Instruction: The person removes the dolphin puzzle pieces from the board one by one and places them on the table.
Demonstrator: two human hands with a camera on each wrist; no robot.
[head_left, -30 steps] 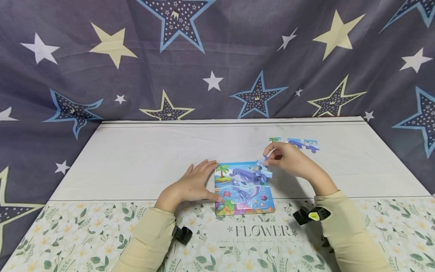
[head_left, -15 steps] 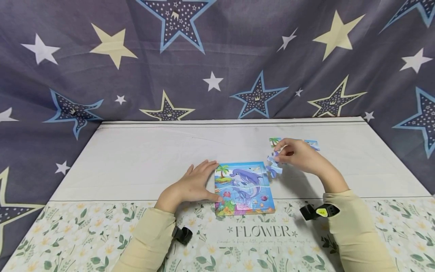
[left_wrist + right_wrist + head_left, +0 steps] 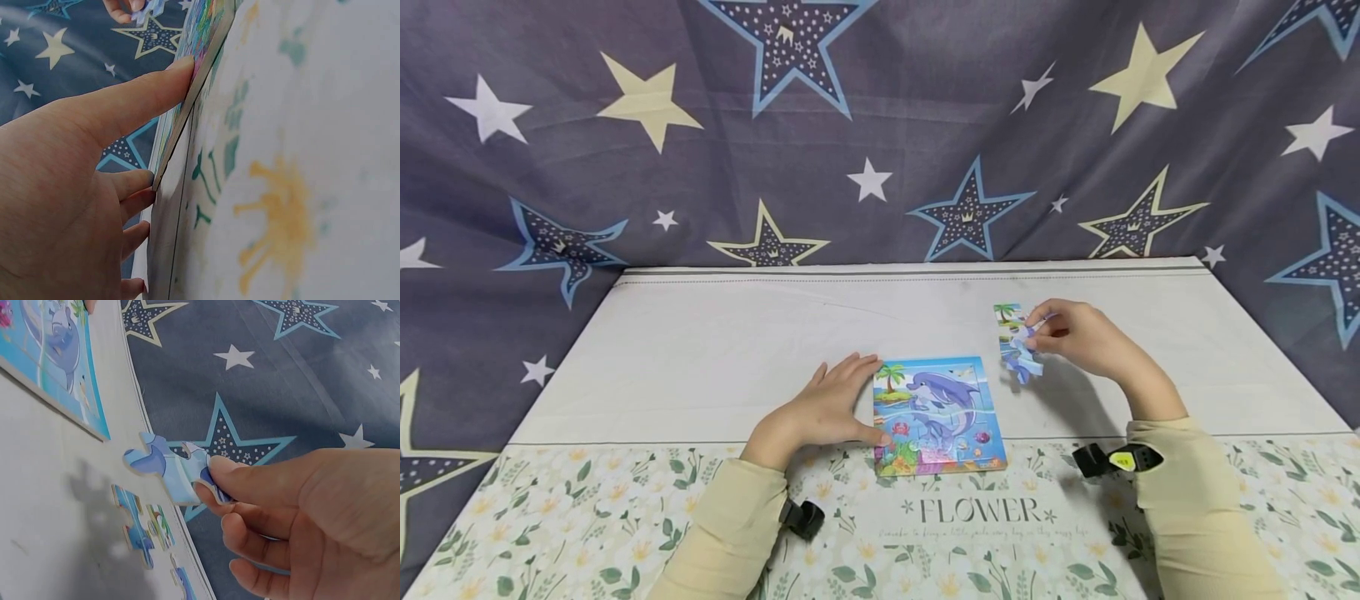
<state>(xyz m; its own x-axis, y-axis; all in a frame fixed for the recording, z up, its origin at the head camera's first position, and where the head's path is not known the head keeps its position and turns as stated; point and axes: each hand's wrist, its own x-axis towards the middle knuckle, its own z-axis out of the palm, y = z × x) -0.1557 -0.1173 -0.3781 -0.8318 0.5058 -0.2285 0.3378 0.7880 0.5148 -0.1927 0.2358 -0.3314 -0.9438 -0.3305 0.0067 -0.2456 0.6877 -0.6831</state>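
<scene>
In the head view, a square dolphin jigsaw puzzle in a blue-bordered tray lies flat at the middle of the table. My left hand rests along its left side, fingers spread: thumb on the lower left edge, a fingertip at the far left corner. In the left wrist view the thumb presses on the tray's rim. My right hand pinches a light-blue and purple jigsaw piece between thumb and fingers, raised above the table right of the tray.
Loose jigsaw pieces lie beyond the tray at the right; one with a palm tree shows, others are behind my right hand. The right wrist view shows a blue piece among them. A star-patterned curtain hangs behind the table.
My right hand has moved right, from above the tray's far right corner to beside the loose pieces, carrying the jigsaw piece. The left hand has stayed at the tray.
</scene>
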